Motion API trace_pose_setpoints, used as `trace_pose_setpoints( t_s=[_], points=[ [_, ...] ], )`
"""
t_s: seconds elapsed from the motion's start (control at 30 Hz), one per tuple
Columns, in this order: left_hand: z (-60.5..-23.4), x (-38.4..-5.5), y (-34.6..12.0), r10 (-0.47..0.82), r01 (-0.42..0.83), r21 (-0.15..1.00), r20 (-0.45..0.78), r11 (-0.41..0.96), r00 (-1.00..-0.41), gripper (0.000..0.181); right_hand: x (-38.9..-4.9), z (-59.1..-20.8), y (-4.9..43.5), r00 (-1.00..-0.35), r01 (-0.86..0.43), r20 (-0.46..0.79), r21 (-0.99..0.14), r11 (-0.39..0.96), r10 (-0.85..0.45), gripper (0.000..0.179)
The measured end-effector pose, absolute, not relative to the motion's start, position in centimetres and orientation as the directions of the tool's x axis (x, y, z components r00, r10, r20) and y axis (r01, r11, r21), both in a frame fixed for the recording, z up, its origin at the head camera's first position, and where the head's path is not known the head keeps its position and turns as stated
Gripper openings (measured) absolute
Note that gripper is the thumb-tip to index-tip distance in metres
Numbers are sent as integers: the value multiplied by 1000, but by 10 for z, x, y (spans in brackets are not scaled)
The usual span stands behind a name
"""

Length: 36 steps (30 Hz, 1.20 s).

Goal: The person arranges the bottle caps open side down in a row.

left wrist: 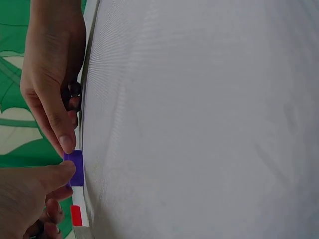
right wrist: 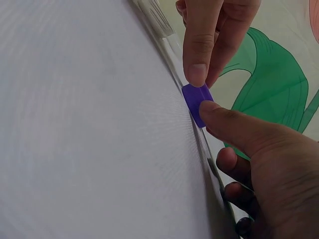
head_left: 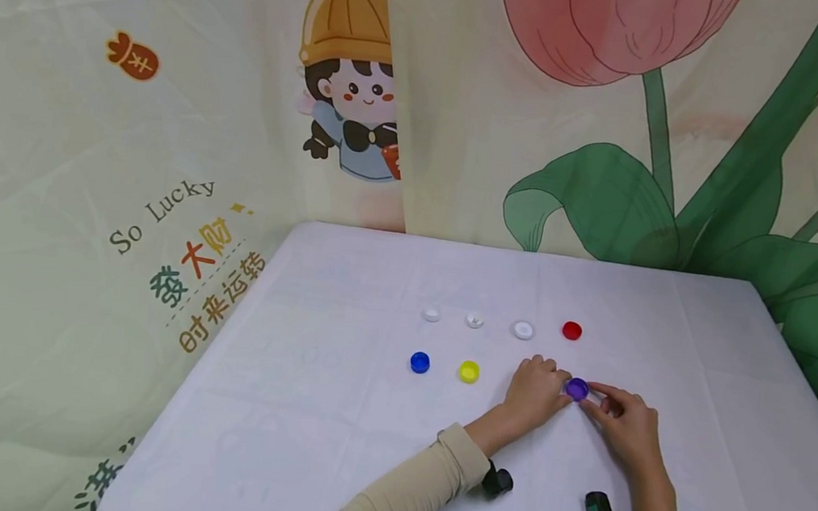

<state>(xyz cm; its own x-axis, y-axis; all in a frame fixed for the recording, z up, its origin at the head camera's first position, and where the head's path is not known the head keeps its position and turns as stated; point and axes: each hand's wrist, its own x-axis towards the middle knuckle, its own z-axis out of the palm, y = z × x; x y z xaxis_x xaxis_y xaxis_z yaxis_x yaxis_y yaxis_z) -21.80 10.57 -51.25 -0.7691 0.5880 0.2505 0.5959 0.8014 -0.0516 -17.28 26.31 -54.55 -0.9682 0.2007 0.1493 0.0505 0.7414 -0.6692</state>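
A round purple bottle cap [head_left: 576,389] is held between both hands over the right half of the table. My left hand [head_left: 536,392] pinches its left side. From the right, my right hand [head_left: 626,427] pinches the same cap with thumb and forefinger. In the left wrist view the purple cap [left wrist: 78,172] appears side-on as a short cylinder, with both thumbs on it. The right wrist view also shows thumbs from both hands against the purple cap [right wrist: 191,102]. Fingertips hide part of its wall.
Behind the hands stand a red cap [head_left: 572,331] and three white caps, the nearest being a white cap [head_left: 522,329]. To the left lie a yellow cap [head_left: 468,372] and a blue cap [head_left: 420,362]. A white cloth covers the table [head_left: 293,408]; a printed curtain [head_left: 456,130] hangs behind.
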Motion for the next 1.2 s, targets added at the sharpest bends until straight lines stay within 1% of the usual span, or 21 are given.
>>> trace_pose_setpoints(
  t_s=[0.43, 0.63, 0.9, 1.07, 1.2],
  points=[
    [-512, -221, 109, 592, 599, -52, 247, 799, -767, 31, -176, -545, 265, -966, 41, 163, -669, 742, 200, 46],
    [-512, -221, 109, 594, 604, -59, 281, 795, -754, 30, -177, -546, 266, -967, 32, 167, -671, 741, 193, 44],
    [-508, -221, 106, 589, 619, -13, 324, 785, -740, 29, -176, -547, 265, -965, 28, 170, -689, 724, 199, 44],
    [-503, -220, 100, 570, 628, 51, 368, 777, -735, 32, -173, -537, 261, -958, -14, 219, -684, 730, 187, 39],
    [-497, -220, 95, 556, 645, 97, 419, 758, -717, 33, -174, -524, 259, -945, -81, 284, -678, 730, 159, 37]
  ],
)
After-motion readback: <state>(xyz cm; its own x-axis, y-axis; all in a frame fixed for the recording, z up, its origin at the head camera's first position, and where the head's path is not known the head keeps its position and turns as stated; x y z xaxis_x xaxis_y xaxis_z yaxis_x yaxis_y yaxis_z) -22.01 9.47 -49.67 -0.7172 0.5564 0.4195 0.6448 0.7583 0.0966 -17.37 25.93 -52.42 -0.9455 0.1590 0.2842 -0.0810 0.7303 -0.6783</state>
